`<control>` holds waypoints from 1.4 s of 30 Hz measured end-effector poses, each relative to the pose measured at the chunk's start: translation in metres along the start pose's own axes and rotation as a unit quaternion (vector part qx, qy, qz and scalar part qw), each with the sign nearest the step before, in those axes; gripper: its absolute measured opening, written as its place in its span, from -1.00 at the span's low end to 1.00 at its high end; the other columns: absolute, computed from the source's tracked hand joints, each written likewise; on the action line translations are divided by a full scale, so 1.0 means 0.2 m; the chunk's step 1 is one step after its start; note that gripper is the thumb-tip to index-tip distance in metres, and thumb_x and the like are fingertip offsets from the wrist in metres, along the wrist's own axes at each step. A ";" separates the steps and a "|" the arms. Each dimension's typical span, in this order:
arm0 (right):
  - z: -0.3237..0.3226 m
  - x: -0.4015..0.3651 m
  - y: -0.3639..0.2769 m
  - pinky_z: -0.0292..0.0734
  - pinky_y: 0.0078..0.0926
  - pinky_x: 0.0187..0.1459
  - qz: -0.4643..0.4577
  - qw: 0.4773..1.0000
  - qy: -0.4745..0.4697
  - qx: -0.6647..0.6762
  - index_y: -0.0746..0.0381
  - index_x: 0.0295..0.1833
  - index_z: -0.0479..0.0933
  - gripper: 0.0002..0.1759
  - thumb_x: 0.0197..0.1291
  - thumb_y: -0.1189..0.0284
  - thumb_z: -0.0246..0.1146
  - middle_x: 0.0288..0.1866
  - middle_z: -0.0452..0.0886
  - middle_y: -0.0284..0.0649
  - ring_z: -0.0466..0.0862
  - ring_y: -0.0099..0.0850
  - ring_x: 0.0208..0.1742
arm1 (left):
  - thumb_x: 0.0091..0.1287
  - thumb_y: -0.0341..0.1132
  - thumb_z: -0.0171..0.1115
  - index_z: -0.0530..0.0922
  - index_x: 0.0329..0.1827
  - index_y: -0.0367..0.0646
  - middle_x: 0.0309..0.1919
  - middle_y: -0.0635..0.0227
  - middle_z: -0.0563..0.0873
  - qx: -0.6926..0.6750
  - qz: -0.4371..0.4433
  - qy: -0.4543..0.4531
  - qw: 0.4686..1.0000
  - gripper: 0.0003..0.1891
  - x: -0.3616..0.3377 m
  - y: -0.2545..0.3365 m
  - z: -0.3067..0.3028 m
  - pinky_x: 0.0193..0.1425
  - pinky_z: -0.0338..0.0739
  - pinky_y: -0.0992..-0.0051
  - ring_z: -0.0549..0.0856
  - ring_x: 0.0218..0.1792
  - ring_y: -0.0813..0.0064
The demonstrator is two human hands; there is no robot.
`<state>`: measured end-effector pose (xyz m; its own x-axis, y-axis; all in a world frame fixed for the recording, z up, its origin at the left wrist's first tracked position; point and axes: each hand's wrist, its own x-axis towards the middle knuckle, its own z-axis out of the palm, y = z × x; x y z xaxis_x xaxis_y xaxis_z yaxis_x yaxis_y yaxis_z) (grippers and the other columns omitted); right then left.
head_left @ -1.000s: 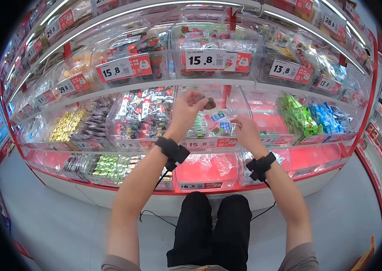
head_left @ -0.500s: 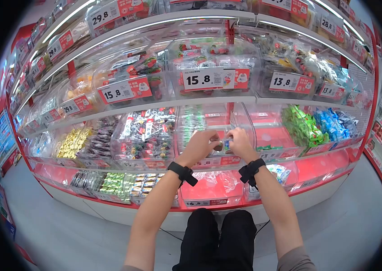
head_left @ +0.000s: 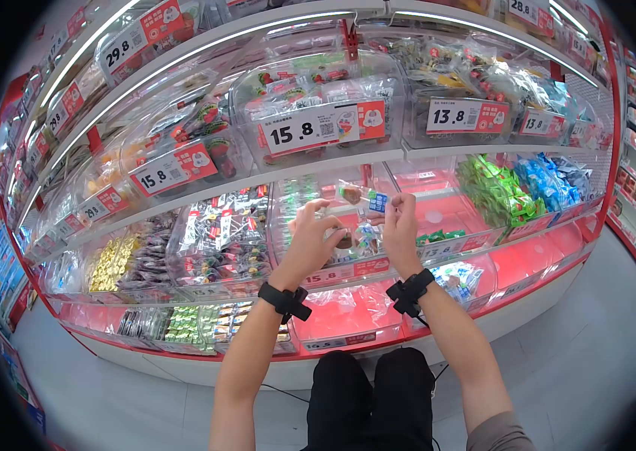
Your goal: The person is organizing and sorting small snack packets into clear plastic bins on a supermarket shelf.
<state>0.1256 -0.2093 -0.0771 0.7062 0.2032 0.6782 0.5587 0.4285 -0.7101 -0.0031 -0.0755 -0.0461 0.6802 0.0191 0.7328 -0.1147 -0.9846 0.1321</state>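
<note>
My right hand (head_left: 400,229) pinches a small clear snack packet (head_left: 373,201) by its blue-and-white label end. A brown piece shows through the packet's far end, which points left. My left hand (head_left: 310,237) is to the left of it, with its fingers curled. At its lower fingertips is another small brown snack packet (head_left: 345,241), partly hidden by the fingers. Both hands are over a clear bin on the middle shelf. Beneath them in that bin lie similar snack packets (head_left: 367,239) with blue-and-white labels.
Left of my hands is a bin of dark wrapped snacks (head_left: 228,229), beside gold-wrapped pieces (head_left: 119,255). To the right are green packets (head_left: 494,192) and blue packets (head_left: 547,180). A price tag (head_left: 321,128) fronts the bin above. A red-lined bin (head_left: 351,308) is below.
My hands have moved apart. The right hand has raised its packet, which now shows clearly, while the left hand has shifted left with the brown packet. The view has turned slightly.
</note>
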 end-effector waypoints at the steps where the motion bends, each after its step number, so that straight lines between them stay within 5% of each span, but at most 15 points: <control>1: 0.00 0.00 0.01 0.53 -0.53 -0.31 -0.001 1.000 0.009 0.030 0.29 -0.06 0.23 -0.93 0.42 0.55 -0.07 -0.29 0.48 -0.16 0.68 -0.44 -0.38 | 0.22 -0.26 0.31 0.65 -0.19 -0.18 0.16 0.08 0.50 0.038 -0.007 0.028 0.999 -0.80 0.00 0.02 -0.01 0.14 0.41 0.26 0.54 0.10 0.09; 4: -0.02 0.01 0.02 0.51 -0.57 -0.32 -0.005 0.998 -0.014 0.068 0.28 -0.06 0.24 -0.93 0.42 0.54 -0.05 -0.30 0.47 -0.19 0.67 -0.46 -0.36 | 0.24 -0.29 0.30 0.66 -0.18 -0.15 0.23 0.06 0.42 0.052 -0.017 0.067 0.996 -0.83 0.01 0.04 -0.02 0.14 0.41 0.27 0.54 0.07 0.02; 7: -0.05 0.02 0.05 0.48 -0.60 -0.35 -0.002 0.997 -0.076 0.033 0.26 -0.04 0.24 -0.92 0.42 0.53 -0.04 -0.27 0.47 -0.21 0.66 -0.49 -0.36 | 0.25 -0.28 0.28 0.65 -0.19 -0.15 0.12 0.09 0.54 -0.104 -0.045 0.091 0.989 -0.83 0.04 -0.01 0.04 0.10 0.40 0.17 0.58 0.03 0.13; 10: -0.04 0.02 0.05 0.46 -0.59 -0.38 0.005 0.994 -0.074 0.074 0.28 -0.08 0.27 -0.90 0.37 0.53 0.04 -0.34 0.46 -0.24 0.65 -0.53 -0.36 | 0.27 -0.31 0.27 0.64 -0.19 -0.21 -0.04 0.17 0.63 -0.223 -0.151 -0.023 0.963 -0.84 0.06 0.03 0.00 -0.02 0.50 0.25 0.64 -0.09 0.18; 16: -0.03 0.01 -0.03 0.50 -0.51 -0.23 0.010 0.966 -0.114 -0.230 0.34 -0.23 0.46 -0.84 0.14 0.50 0.26 -0.25 0.63 -0.17 0.65 -0.40 -0.31 | 0.28 -0.39 0.23 0.64 -0.19 -0.26 -0.18 0.23 0.65 -0.256 -0.122 0.086 0.955 -0.87 0.08 0.07 -0.03 -0.13 0.55 0.40 0.68 -0.19 0.31; 22: 0.00 0.01 0.08 0.51 -0.14 -0.04 -0.090 0.926 -0.095 -0.354 0.36 -0.19 0.50 -0.80 0.02 0.55 0.26 -0.11 0.63 0.04 0.60 -0.01 -0.03 | 0.29 -0.44 0.20 0.64 -0.20 -0.24 -0.16 0.22 0.63 -0.218 -0.065 0.069 0.971 -0.89 0.07 0.07 -0.01 -0.14 0.55 0.39 0.67 -0.17 0.29; 25: 0.02 0.00 0.10 0.49 -0.19 0.02 -0.036 0.896 -0.101 -0.432 0.38 -0.19 0.50 -0.57 -0.17 0.42 0.49 -0.18 0.61 0.10 0.60 -0.03 -0.04 | 0.30 -0.43 0.18 0.62 -0.21 -0.22 -0.16 0.19 0.60 -0.177 -0.021 0.069 0.982 -0.90 0.07 0.09 -0.01 -0.12 0.53 0.33 0.65 -0.17 0.20; 28: 0.04 -0.01 0.12 0.50 -0.13 -0.01 0.023 0.870 -0.128 -0.476 0.39 -0.16 0.50 -0.54 -0.17 0.40 0.48 -0.22 0.61 0.15 0.61 0.02 -0.07 | 0.30 -0.42 0.17 0.59 -0.23 -0.22 -0.19 0.16 0.58 -0.083 0.032 0.090 0.992 -0.91 0.08 0.13 -0.04 -0.10 0.51 0.26 0.62 -0.19 0.11; 31: 0.03 0.00 0.09 0.52 -0.07 -0.08 0.083 0.874 -0.172 -0.447 0.40 -0.15 0.49 -0.53 -0.16 0.40 0.49 -0.28 0.62 0.14 0.63 0.06 -0.14 | 0.29 -0.40 0.17 0.58 -0.24 -0.20 -0.20 0.15 0.57 -0.072 0.027 0.096 0.992 -0.92 0.08 0.13 -0.04 -0.10 0.50 0.24 0.61 -0.19 0.10; 37: 0.03 -0.01 0.10 0.51 -0.05 -0.18 -0.107 0.922 -0.066 -0.367 0.37 -0.12 0.46 -0.72 0.15 0.41 0.27 -0.33 0.63 0.10 0.64 0.08 -0.21 | 0.28 -0.40 0.19 0.58 -0.24 -0.25 -0.21 0.15 0.58 -0.134 -0.046 0.089 0.986 -0.90 0.08 0.08 -0.01 -0.10 0.49 0.29 0.62 -0.19 0.13; 42: 0.00 0.03 0.03 0.50 -0.15 -0.14 0.045 0.979 -0.091 -0.174 0.34 -0.04 0.43 -0.74 0.24 0.41 0.15 -0.25 0.65 0.02 0.66 -0.02 -0.15 | 0.29 -0.40 0.19 0.58 -0.25 -0.28 -0.25 0.17 0.59 -0.166 -0.042 0.030 0.985 -0.89 0.08 0.09 0.00 -0.09 0.50 0.31 0.63 -0.22 0.15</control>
<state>0.1328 -0.2058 -0.0765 0.6878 0.3931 0.6103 0.6351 0.0812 -0.7681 0.0066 -0.0920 -0.0317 0.6550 0.1172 0.7465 -0.2968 -0.8686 0.3968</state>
